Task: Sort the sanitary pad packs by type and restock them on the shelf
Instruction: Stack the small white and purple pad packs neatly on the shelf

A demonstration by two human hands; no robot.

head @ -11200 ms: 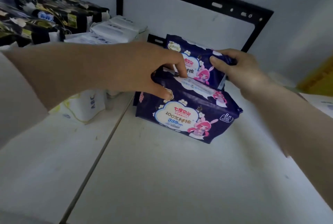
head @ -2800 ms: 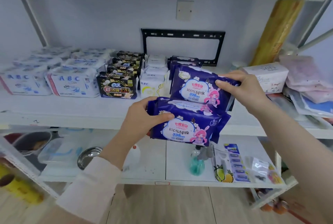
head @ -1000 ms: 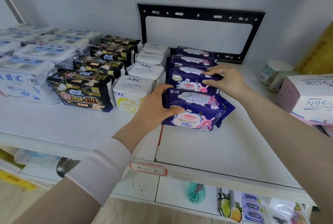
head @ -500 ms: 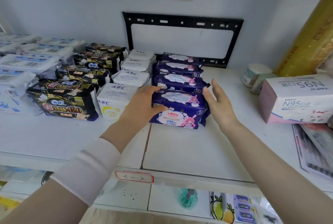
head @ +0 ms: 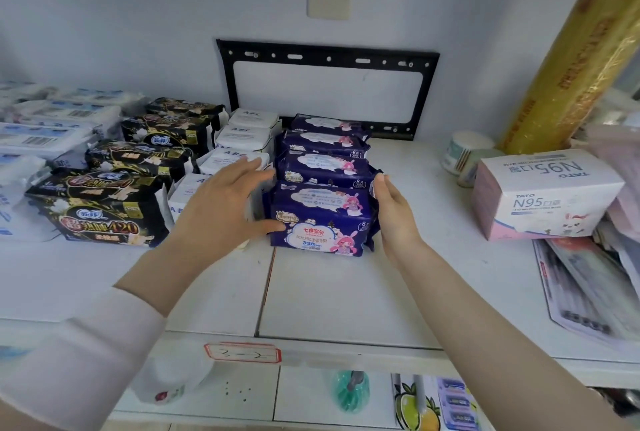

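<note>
Left hand (head: 221,209): open, fingers spread, palm turned to the left side of the front purple pack; thumb tip lies on that pack's lower left corner; nothing gripped.
Right hand (head: 393,216): open and flat, fingers together, held upright against the right end of the same pack; nothing gripped.
Front purple pack (head: 320,219): soft dark-purple wrapper, white cloud-shaped label with blue print reading 338, a pink-haired cartoon girl with rabbit ears at the lower right, "8" mark at the right edge; stands on the shelf between both hands.
Purple row (head: 325,150): three more packs of the same print lined up behind the front one, running back toward the black frame; top faces show pale clouds and the same pink figure.
White ABC packs (head: 242,139): one column just left of the purple row, partly hidden by the left hand.
Black packs (head: 114,202): next column to the left, black wrappers with gold flowers, front one marked 420.
Pale blue-white packs (head: 41,132): far left, blurred.
Shelf (head: 346,295): white board with a seam down its middle; red-bordered label (head: 242,352) on its front edge.
Black frame (head: 329,84): metal, against the back wall.
N95 box (head: 543,198): white and pink, well right of the purple row.
Gold roll (head: 568,56): leaning in the right corner.
</note>
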